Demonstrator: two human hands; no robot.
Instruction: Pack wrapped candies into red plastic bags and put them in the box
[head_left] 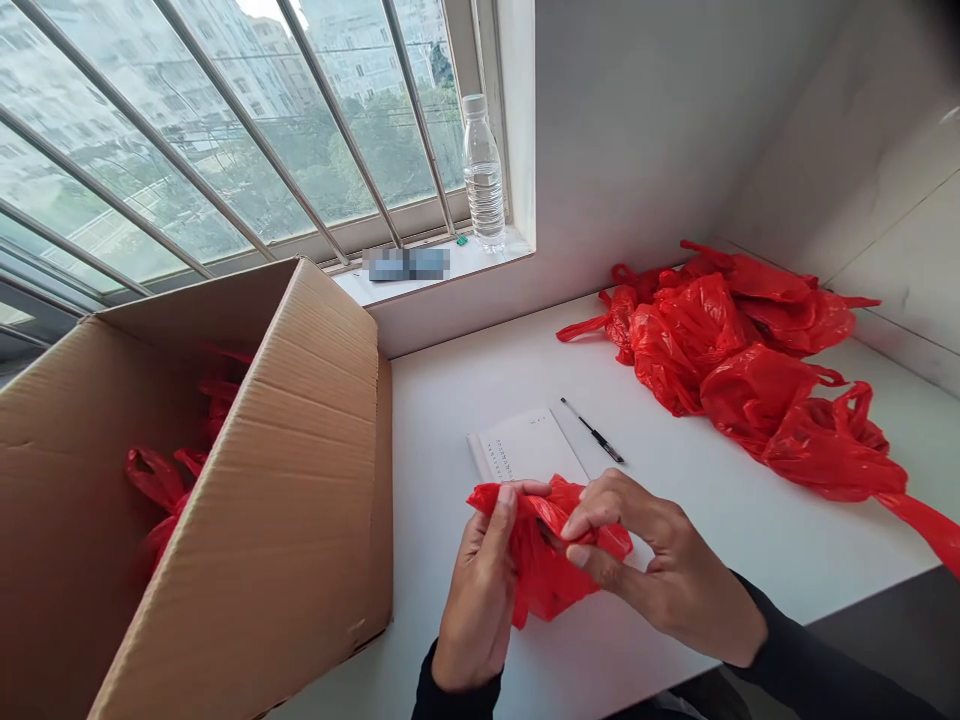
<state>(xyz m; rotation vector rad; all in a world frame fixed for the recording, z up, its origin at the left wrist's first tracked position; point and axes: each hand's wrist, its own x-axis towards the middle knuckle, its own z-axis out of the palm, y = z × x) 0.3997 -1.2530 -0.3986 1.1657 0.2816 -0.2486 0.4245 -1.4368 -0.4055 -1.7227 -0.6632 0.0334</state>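
Between my two hands is a crumpled red plastic bag (pixel 551 590), held above the near part of the white table. My left hand (pixel 480 570) grips its left edge, thumb on top and fingers behind. With thumb and index finger, my right hand (pixel 645 550) pinches the bag's upper right edge. A small dark gap shows in the folds by the right fingertips; I cannot make out what lies inside. Just behind the bag lies a white notebook (pixel 529 440) with handwriting on it, partly covered by the bag. A black pen (pixel 592 430) rests to its right.
An open cardboard box (pixel 315 430) with red bags (pixel 161 490) inside stands at the left. Several red bags (pixel 697 330) are heaped at the table's right back. On the windowsill are a water bottle (pixel 484 180) and a blurred flat object (pixel 409 264). Bars cross the window.
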